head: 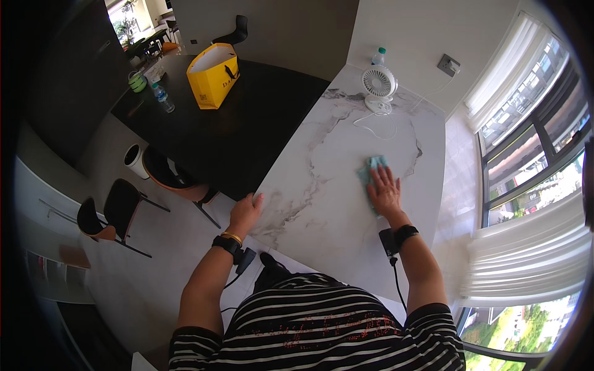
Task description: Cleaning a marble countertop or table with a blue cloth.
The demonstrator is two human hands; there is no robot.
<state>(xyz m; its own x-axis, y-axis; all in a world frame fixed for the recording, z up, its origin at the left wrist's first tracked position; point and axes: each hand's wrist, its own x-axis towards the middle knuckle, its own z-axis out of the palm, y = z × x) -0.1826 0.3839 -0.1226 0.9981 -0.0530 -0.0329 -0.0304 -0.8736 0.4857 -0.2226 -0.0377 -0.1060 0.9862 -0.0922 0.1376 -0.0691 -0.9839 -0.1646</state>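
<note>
A white marble-patterned tabletop (334,199) with grey veins lies before me. My right hand (385,191) is pressed flat on a light teal cloth (377,163), fingers spread, holding it against the surface. Part of the cloth is hidden under the palm. At the left edge of the tabletop, near the black table, my left hand (247,212) grips the rim with its fingers curled; some of them are hidden. Both wrists wear black straps with small devices and cables.
A white desk fan (378,86) with a loose cable and a capped bottle (378,56) stand at the far end. The adjoining black table (222,139) holds a yellow paper bag (211,83), a plastic bottle (162,98) and a green container (137,81). Chairs (123,208) and a white bin (134,160) stand left.
</note>
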